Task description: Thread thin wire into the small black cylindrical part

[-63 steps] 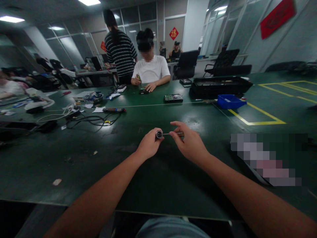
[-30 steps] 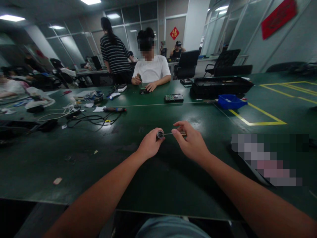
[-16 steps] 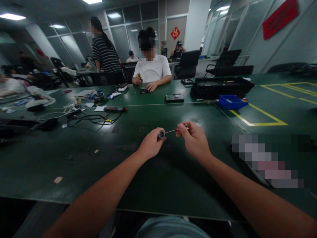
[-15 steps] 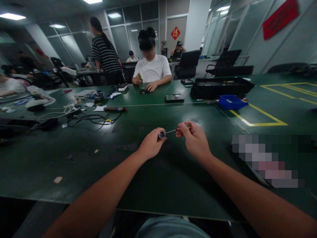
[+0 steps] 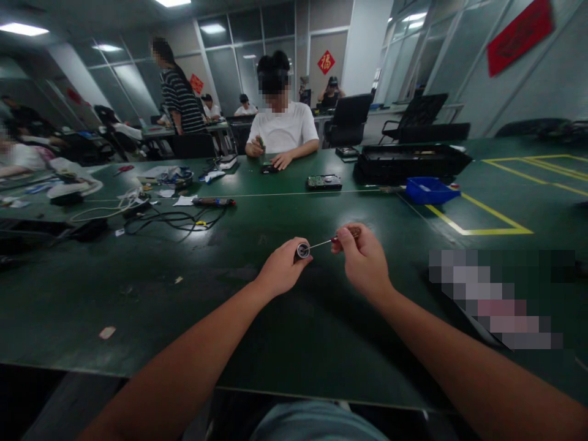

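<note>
My left hand [image 5: 280, 267] is closed around a small dark cylinder [image 5: 302, 251] whose open, silver-rimmed round end faces me and to the right. What the cylinder belongs to I cannot make out. In my right hand [image 5: 365, 257] is a screwdriver [image 5: 353, 233] with a reddish-brown handle, pinched between thumb and fingers. Its thin metal shaft points left, and the tip reaches the open end of the cylinder; how deep it goes is hidden. Both hands are held above the green table [image 5: 257, 343].
Across the table a person in white [image 5: 285, 128] works on a small dark object. A hard drive [image 5: 324, 182], a blue tray [image 5: 430, 190] and a long black bin [image 5: 411, 162] stand beyond my hands. Cables [image 5: 179, 222] and a pen-shaped tool [image 5: 215, 202] lie to the left; a blurred-out flat object is at right.
The screwdriver and my right hand have shifted slightly right, and the handle has turned a little. The cylinder's open end faces me more. A standing person in stripes has moved left.
</note>
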A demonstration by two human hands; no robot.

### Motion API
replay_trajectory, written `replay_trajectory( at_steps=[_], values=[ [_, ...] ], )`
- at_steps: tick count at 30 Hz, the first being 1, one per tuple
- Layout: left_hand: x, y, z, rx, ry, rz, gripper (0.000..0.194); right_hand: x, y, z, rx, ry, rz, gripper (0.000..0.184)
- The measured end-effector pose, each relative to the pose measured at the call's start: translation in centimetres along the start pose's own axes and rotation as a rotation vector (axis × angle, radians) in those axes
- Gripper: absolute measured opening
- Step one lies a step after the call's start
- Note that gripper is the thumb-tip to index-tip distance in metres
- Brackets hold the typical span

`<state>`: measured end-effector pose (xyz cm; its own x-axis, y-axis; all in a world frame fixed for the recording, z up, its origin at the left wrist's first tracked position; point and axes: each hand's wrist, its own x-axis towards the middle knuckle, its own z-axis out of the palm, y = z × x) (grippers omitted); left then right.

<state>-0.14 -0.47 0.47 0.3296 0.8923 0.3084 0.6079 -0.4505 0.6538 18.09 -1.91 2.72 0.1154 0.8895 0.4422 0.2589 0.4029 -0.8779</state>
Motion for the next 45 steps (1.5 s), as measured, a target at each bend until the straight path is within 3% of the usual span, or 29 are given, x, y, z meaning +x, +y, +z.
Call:
replay_trajectory(
  at_steps=[5,13,22,30,33,37,41,45],
  values=[
    [0.0,-0.2,0.1,-0.006,0.028,0.005,0.016,-0.4,-0.5,0.0,-0.110,0.006,-0.061,0.023],
    [-0.1,-0.3,0.1,-0.009,0.036,0.008,0.015,0.0,-0.3,-0.1,-0.130,0.055,-0.028,0.029],
    [-0.1,-0.6,0.2,-0.016,0.033,-0.019,0.019,-0.2,-0.8,-0.6,-0.444,0.067,-0.127,0.043],
    [0.0,-0.8,0.3,-0.017,0.043,0.004,0.015,-0.4,-0.9,-0.5,-0.313,-0.101,-0.237,0.016],
    [0.0,-0.8,0.3,0.001,0.032,-0.003,0.014,-0.4,-1.1,-0.6,-0.310,-0.174,-0.253,0.016],
    [-0.1,-0.8,0.1,0.011,0.036,-0.014,0.015,-0.5,-1.1,-0.7,-0.355,-0.163,-0.157,0.027],
    [0.0,-1.0,0.2,0.009,0.045,-0.025,0.016,-0.5,-1.1,-0.7,-0.302,-0.173,-0.162,0.018],
    [0.0,-1.3,0.4,0.005,0.053,-0.011,0.017,-0.6,-1.1,-0.5,-0.319,-0.200,-0.149,0.021]
  ],
)
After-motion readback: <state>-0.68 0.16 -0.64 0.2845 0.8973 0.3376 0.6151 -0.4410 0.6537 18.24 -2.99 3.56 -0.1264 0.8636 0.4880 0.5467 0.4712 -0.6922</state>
